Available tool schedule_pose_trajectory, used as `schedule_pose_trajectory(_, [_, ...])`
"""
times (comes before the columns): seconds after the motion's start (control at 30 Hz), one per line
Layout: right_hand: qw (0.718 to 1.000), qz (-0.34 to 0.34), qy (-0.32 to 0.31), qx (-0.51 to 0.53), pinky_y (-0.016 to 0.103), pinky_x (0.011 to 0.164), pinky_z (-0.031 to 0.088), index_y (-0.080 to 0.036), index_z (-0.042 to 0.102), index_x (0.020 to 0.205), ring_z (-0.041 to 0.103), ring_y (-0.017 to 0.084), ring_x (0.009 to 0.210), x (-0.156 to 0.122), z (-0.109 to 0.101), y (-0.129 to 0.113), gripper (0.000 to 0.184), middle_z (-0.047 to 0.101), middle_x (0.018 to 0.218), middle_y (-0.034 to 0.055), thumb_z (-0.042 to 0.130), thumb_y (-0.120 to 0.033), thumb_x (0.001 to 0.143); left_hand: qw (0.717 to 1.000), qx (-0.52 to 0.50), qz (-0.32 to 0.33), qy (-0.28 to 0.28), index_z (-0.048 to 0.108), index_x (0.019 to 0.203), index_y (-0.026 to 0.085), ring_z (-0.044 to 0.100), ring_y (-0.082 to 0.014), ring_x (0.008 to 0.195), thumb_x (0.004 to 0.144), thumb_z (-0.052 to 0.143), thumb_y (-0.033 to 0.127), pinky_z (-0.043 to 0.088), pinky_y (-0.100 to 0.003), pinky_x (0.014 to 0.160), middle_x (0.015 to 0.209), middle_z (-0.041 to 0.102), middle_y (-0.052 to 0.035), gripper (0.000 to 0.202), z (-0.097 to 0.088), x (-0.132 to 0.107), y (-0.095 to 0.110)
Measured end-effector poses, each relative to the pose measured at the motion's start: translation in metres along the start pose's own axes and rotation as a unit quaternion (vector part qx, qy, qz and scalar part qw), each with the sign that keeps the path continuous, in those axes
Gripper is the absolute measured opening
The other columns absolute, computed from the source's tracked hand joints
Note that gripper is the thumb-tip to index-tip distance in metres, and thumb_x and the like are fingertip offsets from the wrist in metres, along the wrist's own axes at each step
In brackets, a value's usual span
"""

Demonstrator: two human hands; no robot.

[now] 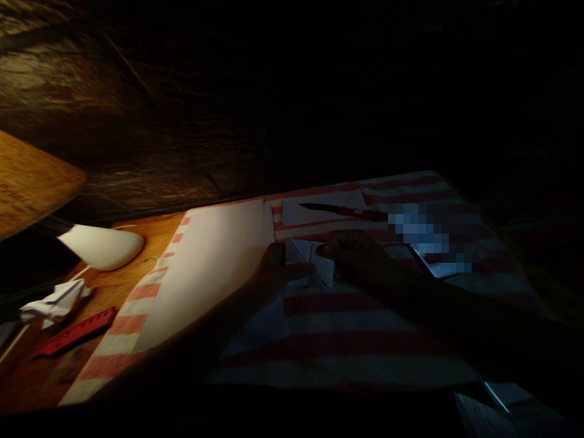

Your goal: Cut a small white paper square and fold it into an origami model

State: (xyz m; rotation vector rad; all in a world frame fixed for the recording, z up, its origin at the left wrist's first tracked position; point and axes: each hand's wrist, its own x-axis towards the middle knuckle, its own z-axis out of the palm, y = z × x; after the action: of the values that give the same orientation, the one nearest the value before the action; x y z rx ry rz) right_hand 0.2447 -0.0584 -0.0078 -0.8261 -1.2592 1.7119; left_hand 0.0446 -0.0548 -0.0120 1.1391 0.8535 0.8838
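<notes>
Left hand and right hand have both got a small folded white paper pinched, roughly mid-desk; a dark-bladed, red-handled knife is just lying near the far edge.

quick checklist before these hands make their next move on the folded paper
1. Folded paper held by both hands: ok, left hand and right hand grip opposite sides.
2. Knife out of the hands: ok, it lies just beyond them, partly over a pale paper piece.
3. Light on the folded paper: not ok, it sits in shadow while the large white sheet is brighter.
4. Crumpled paper out of the way: ok, off to the left on the wood.
5. Creases sharp: cannot tell, too dim.
</notes>
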Motion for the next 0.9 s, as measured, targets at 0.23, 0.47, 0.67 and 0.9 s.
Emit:
schedule_pose_trajectory(0.23, [0.997, -0.069, 0.012, -0.042, 0.025, 0.06, 0.041, -0.019, 0.06, 0.078, 0.052, 0.011, 0.067, -0.001, 0.003, -0.002, 0.033, 0.058, 0.075, -0.0033, 0.087, -0.036, 0.071, 0.996, 0.029, 0.047, 0.069, 0.078, 0.09, 0.012, 0.071, -0.02, 0.082, 0.068, 0.087, 0.031, 0.057, -0.03, 0.075, 0.086, 0.077, -0.0065, 0.03, 0.003, 0.004, -0.005])
schedule_pose_trajectory(0.47, [0.995, -0.032, 0.03, -0.085, 0.026, 0.058, 0.04, -0.018, 0.057, 0.07, 0.052, 0.012, 0.063, -0.002, 0.0, 0.001, 0.038, 0.057, 0.069, -0.0022, 0.086, -0.042, 0.073, 0.99, 0.115, 0.079, 0.035, 0.065, 0.075, 0.014, 0.048, -0.0076, 0.055, 0.067, 0.088, 0.035, 0.037, -0.018, 0.05, 0.063, 0.054, 0.0043, 0.032, 0.005, -0.001, 0.006])
schedule_pose_trajectory(0.67, [0.991, -0.031, -0.03, -0.124, 0.026, 0.061, 0.042, -0.016, 0.065, 0.084, 0.054, 0.013, 0.069, -0.003, 0.0, 0.004, 0.031, 0.06, 0.077, -0.0002, 0.078, -0.045, 0.081, 0.987, 0.143, 0.038, 0.06, 0.061, 0.07, 0.014, 0.045, -0.0072, 0.049, 0.068, 0.083, 0.04, 0.032, -0.017, 0.044, 0.058, 0.052, 0.004, 0.034, 0.003, -0.002, 0.007])
schedule_pose_trajectory(0.9, [0.985, -0.036, -0.013, -0.17, 0.027, 0.063, 0.044, -0.015, 0.07, 0.089, 0.055, 0.014, 0.071, -0.002, -0.001, 0.005, 0.029, 0.064, 0.083, 0.0023, 0.074, -0.044, 0.085, 0.994, 0.09, 0.0, 0.065, 0.066, 0.08, 0.014, 0.054, -0.0096, 0.051, 0.069, 0.083, 0.041, 0.041, -0.019, 0.046, 0.063, 0.061, 0.0017, 0.034, 0.006, -0.002, 0.005])
